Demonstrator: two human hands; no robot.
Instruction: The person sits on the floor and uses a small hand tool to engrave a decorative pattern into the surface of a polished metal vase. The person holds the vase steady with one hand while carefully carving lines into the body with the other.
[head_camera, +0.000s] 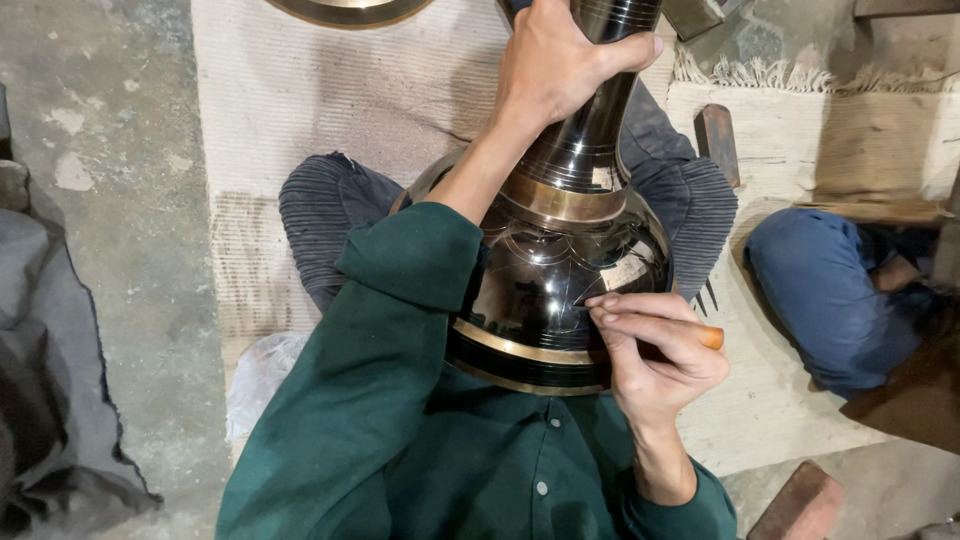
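Note:
A large dark polished metal vase (560, 265) with brass bands lies tilted across my lap, its neck pointing away from me. My left hand (560, 60) is wrapped around the narrow neck. My right hand (655, 350) pinches a thin tool with an orange handle (708, 337), its tip resting on the vase's round belly where faint scratched lines show. I sit cross-legged in dark ribbed trousers (320, 215) and a green shirt.
A pale woven mat (380, 90) covers the concrete floor. Another person's blue-clad leg (830, 290) is at the right. A small dark block (717, 140), a brick (797, 505), grey cloth (50, 380) at left and a brass rim (345, 10) at top lie around.

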